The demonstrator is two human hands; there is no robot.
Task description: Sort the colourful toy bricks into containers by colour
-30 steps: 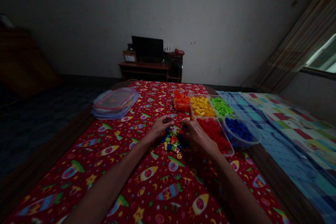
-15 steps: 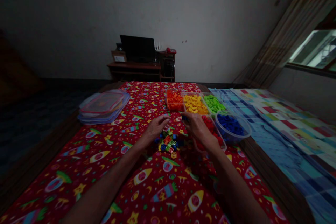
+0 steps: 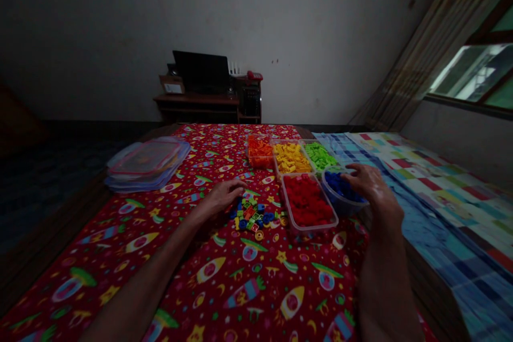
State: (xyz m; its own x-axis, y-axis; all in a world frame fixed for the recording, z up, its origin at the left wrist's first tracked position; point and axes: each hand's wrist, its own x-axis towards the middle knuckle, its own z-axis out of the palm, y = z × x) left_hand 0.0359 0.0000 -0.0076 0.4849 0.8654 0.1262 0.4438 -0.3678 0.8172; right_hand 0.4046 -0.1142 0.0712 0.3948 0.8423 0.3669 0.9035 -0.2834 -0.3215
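Observation:
A small mixed pile of toy building bricks (image 3: 252, 212) in blue, green, yellow and orange lies on the red patterned tablecloth. Just left of the pile is my left hand (image 3: 224, 196), its fingers stretched loosely toward it and holding nothing I can see. Over the right side of the round clear tub of blue bricks (image 3: 339, 186) hovers my right hand (image 3: 372, 184). Its fingers are apart above the bricks, with no piece visible between them, and it covers part of the tub. A clear box of red bricks (image 3: 308, 200) stands between the pile and that tub.
Behind the red box stand containers of orange bricks (image 3: 259, 150), yellow bricks (image 3: 292, 158) and green bricks (image 3: 319, 156). Stacked clear lids (image 3: 148, 163) lie on the left of the table. A bed with checked covers (image 3: 417, 181) adjoins the right side.
My right hand has moved right, from above the red box to the blue tub, uncovering the red bricks. My left hand has shifted slightly left and down. The view has turned a little right.

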